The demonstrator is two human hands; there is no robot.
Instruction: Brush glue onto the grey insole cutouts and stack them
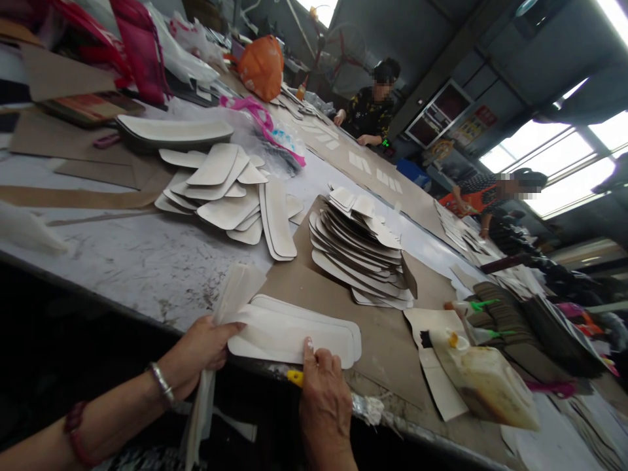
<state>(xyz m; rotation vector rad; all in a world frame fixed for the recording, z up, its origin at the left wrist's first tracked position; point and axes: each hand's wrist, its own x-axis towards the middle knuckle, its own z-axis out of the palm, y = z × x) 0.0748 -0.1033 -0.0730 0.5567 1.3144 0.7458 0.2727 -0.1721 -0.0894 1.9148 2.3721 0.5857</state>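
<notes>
My left hand point(206, 350) is closed around a bundle of thin whitish strips point(240, 284), whose ends also hang below the table edge. Its thumb lies at the left end of a long white panel with rounded corners point(289, 333). A second, similar panel point(354, 327) shows from beneath, slightly offset. My right hand point(326, 399) presses its index finger on the front middle of the upper panel, with the other fingers curled. A yellow tool end point(295, 377) sticks out at the left of this hand; the rest of it is hidden.
A fanned stack of panels point(358, 255) stands ahead, and a loose pile point(230, 196) lies to its left. A stained plastic container point(490, 379) is at the right, near green-tipped bottles point(483, 305). Two people point(370, 111) work farther along the table.
</notes>
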